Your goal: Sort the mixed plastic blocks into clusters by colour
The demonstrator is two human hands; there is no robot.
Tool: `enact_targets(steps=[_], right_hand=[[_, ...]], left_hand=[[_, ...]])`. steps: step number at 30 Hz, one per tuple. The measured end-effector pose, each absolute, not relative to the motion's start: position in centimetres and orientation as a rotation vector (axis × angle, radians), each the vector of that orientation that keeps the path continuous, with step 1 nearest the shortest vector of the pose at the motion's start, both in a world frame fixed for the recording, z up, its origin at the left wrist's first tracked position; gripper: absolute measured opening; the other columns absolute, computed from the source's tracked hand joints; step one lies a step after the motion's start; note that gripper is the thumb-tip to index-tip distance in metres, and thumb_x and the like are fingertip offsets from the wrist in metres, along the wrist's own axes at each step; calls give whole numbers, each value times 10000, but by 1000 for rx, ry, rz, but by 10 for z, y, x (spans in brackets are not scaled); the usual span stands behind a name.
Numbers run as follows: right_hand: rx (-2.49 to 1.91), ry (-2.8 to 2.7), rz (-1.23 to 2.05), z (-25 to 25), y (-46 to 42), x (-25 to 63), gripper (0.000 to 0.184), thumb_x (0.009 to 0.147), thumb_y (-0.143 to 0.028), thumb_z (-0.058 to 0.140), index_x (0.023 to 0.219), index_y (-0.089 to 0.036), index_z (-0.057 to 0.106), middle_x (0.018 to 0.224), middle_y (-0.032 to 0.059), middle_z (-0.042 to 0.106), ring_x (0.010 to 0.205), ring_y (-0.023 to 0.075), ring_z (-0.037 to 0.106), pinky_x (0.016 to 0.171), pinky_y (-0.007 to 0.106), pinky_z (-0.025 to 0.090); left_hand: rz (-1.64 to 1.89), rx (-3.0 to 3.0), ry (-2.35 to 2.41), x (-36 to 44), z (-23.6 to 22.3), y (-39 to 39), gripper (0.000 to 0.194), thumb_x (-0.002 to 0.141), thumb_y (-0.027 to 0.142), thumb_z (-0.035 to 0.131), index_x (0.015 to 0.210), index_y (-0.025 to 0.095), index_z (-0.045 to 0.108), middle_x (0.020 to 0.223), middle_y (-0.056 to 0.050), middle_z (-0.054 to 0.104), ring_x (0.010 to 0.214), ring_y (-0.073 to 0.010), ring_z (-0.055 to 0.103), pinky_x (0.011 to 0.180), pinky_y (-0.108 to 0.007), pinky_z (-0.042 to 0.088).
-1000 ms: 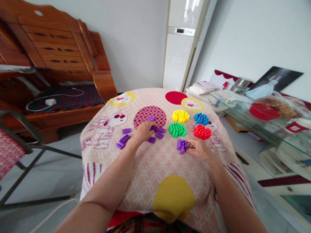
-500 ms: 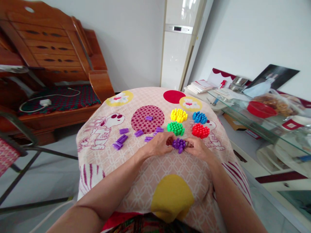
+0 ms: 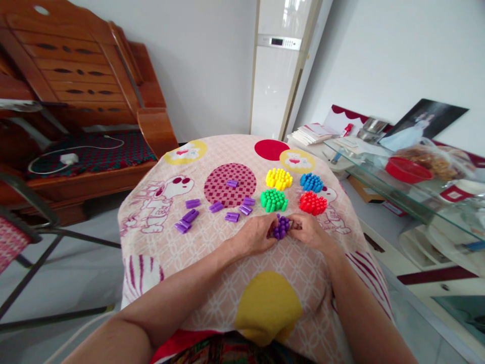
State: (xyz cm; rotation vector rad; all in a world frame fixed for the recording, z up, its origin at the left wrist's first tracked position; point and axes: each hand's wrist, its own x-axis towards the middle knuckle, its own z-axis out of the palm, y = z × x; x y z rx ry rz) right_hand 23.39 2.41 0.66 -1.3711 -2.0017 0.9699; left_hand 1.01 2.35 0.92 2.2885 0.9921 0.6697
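Observation:
A bunch of upright purple peg-like plastic pieces [image 3: 281, 227] stands on the cloth between my hands. My left hand [image 3: 258, 234] presses its curled fingers against the left side of the bunch. From the right, my right hand [image 3: 307, 230] closes its thumb and fingers on the other side. Just beyond are similar bunches: green [image 3: 273, 200], red [image 3: 312, 203], yellow [image 3: 279, 179] and blue [image 3: 311, 182]. Several loose purple pieces [image 3: 232, 217] lie flat to the left of my left hand. My fingers hide part of the purple bunch.
A patterned cloth [image 3: 212, 268] covers the round table. To the right stands a glass-topped shelf [image 3: 364, 167] with a red bowl [image 3: 407, 171] and papers. A wooden bench [image 3: 79, 96] is at the left, and a white floor-standing unit [image 3: 276, 91] rises behind the table.
My left hand has moved slightly right and down, closing in on the purple bunch. Loose purple pieces behind it now show fully. My right hand has barely moved.

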Motion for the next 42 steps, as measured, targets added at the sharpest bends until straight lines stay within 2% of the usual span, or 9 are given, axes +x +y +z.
enact_targets(steps=[5, 10, 14, 17, 26, 30, 33, 37, 42], right_hand=[[-1381, -2003, 964, 7, 24, 234, 216, 718, -204, 638, 909, -167, 732, 620, -26, 583, 568, 127, 505, 544, 243, 370], [-1405, -2006, 981, 11, 22, 231, 193, 713, -193, 611, 874, -160, 713, 616, -33, 559, 571, 118, 479, 538, 238, 338], [-1394, -2000, 1027, 9, 23, 232, 115, 739, -235, 610, 809, -165, 666, 623, -36, 545, 582, 112, 471, 535, 231, 323], [-1390, -1996, 1031, 7, 24, 232, 88, 742, -256, 624, 771, -176, 643, 618, -37, 531, 581, 113, 459, 528, 231, 316], [-1382, -1986, 1062, 8, 24, 232, 94, 744, -264, 620, 778, -177, 634, 630, -36, 515, 592, 117, 457, 536, 237, 314], [-1376, -2002, 1039, 7, 23, 233, 115, 745, -255, 607, 808, -169, 653, 645, -31, 536, 606, 118, 469, 552, 235, 332], [-1386, -2014, 1016, 7, 22, 233, 131, 750, -237, 590, 831, -164, 662, 652, -32, 547, 606, 116, 475, 559, 235, 336], [-1397, -2013, 1027, 8, 22, 233, 154, 748, -237, 584, 848, -159, 670, 652, -33, 549, 604, 117, 484, 559, 237, 334], [-1422, -2009, 1018, 9, 23, 233, 167, 738, -247, 591, 852, -161, 676, 643, -28, 559, 608, 129, 501, 560, 246, 336]], left_hand=[[661, 2251, 996, 11, 11, 22, 242, 729, 130, 619, 946, 199, 537, 766, -3, 641, 653, -155, 589, 575, -258, 406], [812, 2286, 1081, -9, 16, 43, 249, 731, 41, 541, 933, 181, 585, 788, -12, 650, 709, -149, 619, 665, -254, 473], [923, 2370, 1367, -30, 14, 75, 209, 797, 127, 583, 988, 168, 659, 978, -78, 696, 949, -213, 654, 874, -325, 509], [781, 2413, 1505, -39, 10, 92, 226, 797, 203, 642, 1016, 182, 695, 1039, -81, 712, 1021, -237, 646, 942, -348, 499], [657, 2453, 1480, -38, 11, 95, 110, 842, 229, 617, 875, 178, 709, 926, -77, 721, 913, -228, 655, 864, -327, 502], [791, 2358, 1319, -31, 15, 80, 116, 822, 217, 625, 913, 172, 681, 899, -53, 709, 838, -190, 651, 796, -296, 499], [715, 2318, 1189, -24, 16, 65, 162, 813, 225, 631, 963, 181, 672, 898, -36, 709, 791, -171, 648, 744, -276, 495], [533, 2454, 1089, -19, 11, 54, 238, 742, 161, 657, 978, 187, 685, 934, -49, 706, 868, -203, 648, 791, -297, 491], [466, 2568, 1090, -18, 11, 52, 187, 723, 136, 634, 894, 178, 696, 907, -68, 688, 898, -229, 638, 812, -320, 488]])
